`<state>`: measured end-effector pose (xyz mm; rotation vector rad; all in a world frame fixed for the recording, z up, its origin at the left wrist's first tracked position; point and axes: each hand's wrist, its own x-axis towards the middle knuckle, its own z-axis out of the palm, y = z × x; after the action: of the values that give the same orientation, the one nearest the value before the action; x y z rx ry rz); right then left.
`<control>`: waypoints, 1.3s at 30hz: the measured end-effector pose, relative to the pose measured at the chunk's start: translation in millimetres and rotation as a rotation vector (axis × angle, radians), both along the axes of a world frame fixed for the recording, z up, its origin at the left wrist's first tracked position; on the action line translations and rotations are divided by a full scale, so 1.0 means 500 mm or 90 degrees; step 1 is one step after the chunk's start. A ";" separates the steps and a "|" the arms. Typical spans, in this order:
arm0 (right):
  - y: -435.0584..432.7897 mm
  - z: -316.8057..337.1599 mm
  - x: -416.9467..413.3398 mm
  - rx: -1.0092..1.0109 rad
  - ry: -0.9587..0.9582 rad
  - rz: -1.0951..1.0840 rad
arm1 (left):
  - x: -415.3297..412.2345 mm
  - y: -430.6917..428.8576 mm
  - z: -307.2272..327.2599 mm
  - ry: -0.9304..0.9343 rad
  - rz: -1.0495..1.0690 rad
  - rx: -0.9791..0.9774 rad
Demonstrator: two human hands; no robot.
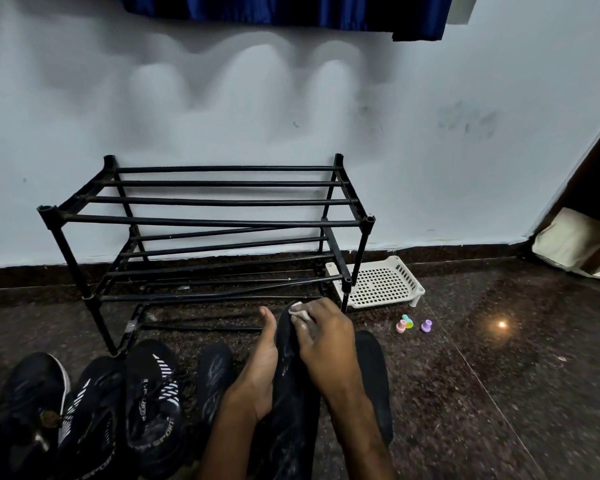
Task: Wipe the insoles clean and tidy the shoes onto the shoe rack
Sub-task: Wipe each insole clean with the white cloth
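I am holding a black insole upright in front of the shoe rack, its toe end reaching up to the rack's lowest front bar. My left hand grasps the insole along its left edge, thumb stretched up beside it and the other fingers hidden behind. My right hand pinches a small white cloth against the insole's toe end, fingers curled over it. The rack is black with bare bars and stands against the pale wall. A second insole lies on the dark floor before the rack, just left of my left hand, and a third insole lies before the rack's right end, partly behind my right wrist. A row of black shoes sits before the rack's left front leg. A white perforated tray lies just beside the rack's right end, with small coloured toys near it
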<state>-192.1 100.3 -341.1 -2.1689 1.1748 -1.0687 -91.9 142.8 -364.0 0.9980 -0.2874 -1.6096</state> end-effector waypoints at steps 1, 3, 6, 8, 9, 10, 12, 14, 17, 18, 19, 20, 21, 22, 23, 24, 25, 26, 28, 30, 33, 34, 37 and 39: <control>0.002 0.002 -0.003 0.014 0.002 0.049 | 0.003 -0.001 -0.001 0.007 0.006 -0.002; 0.001 0.002 -0.013 0.025 0.021 0.083 | 0.010 0.000 -0.001 0.014 0.008 -0.005; -0.008 0.001 -0.022 0.008 0.035 -0.034 | 0.012 -0.001 0.000 0.015 -0.017 -0.005; -0.008 0.007 -0.009 -0.025 0.031 -0.078 | 0.008 -0.002 -0.002 0.016 -0.026 -0.013; -0.006 0.010 -0.002 -0.034 0.026 -0.065 | 0.006 -0.002 -0.005 0.022 -0.025 -0.019; -0.003 0.012 0.003 -0.030 0.020 -0.030 | 0.006 -0.003 -0.006 0.029 -0.020 -0.022; 0.002 0.012 0.000 0.009 0.014 0.070 | 0.009 -0.003 -0.008 0.034 -0.001 -0.020; -0.002 0.008 -0.015 0.040 0.032 0.092 | 0.014 -0.003 -0.008 0.026 -0.006 -0.015; -0.013 0.005 -0.026 0.004 0.055 -0.047 | 0.010 0.001 -0.001 0.026 -0.036 -0.009; -0.014 0.007 -0.021 -0.018 0.040 -0.073 | 0.006 0.003 0.001 0.024 -0.043 -0.010; -0.012 0.014 -0.013 -0.032 0.023 -0.069 | 0.002 0.004 0.005 0.028 -0.044 -0.015; -0.009 0.018 -0.007 -0.030 0.013 -0.041 | -0.002 0.005 0.006 0.035 -0.042 -0.019; -0.004 0.021 -0.002 -0.014 0.011 0.004 | -0.002 0.005 0.004 0.042 -0.035 -0.022; 0.001 0.022 -0.001 0.010 0.017 0.051 | 0.001 0.005 0.001 0.049 -0.028 -0.025; 0.002 0.020 -0.005 0.034 0.029 0.078 | 0.004 0.005 -0.001 0.055 -0.025 -0.029; 0.001 0.018 -0.014 0.046 0.044 0.075 | 0.005 0.004 -0.001 0.057 -0.029 -0.036; -0.003 0.016 -0.022 0.046 0.059 0.042 | 0.006 0.005 0.002 0.053 -0.035 -0.042; -0.008 0.014 -0.027 0.034 0.068 -0.006 | 0.006 0.005 0.004 0.046 -0.046 -0.046; -0.012 0.017 -0.025 -0.002 0.070 -0.090 | 0.001 0.008 0.012 0.037 -0.057 -0.038; -0.007 0.025 -0.010 -0.018 0.047 -0.078 | -0.003 0.008 0.010 0.031 -0.050 -0.034; 0.001 0.027 -0.006 0.023 0.048 0.070 | 0.000 0.007 0.006 0.040 -0.027 -0.033; -0.001 0.026 -0.012 0.034 0.066 0.091 | 0.004 0.005 0.002 0.042 -0.028 -0.037; -0.010 0.022 -0.029 0.033 0.109 -0.019 | 0.003 0.006 0.007 0.042 -0.062 -0.047; -0.012 0.028 -0.025 0.009 0.086 -0.096 | -0.002 0.006 0.007 0.029 -0.070 -0.037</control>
<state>-204.8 94.4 -327.1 -2.2004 1.4212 -0.9831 -92.7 145.9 -360.7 0.9130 -0.3611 -1.7121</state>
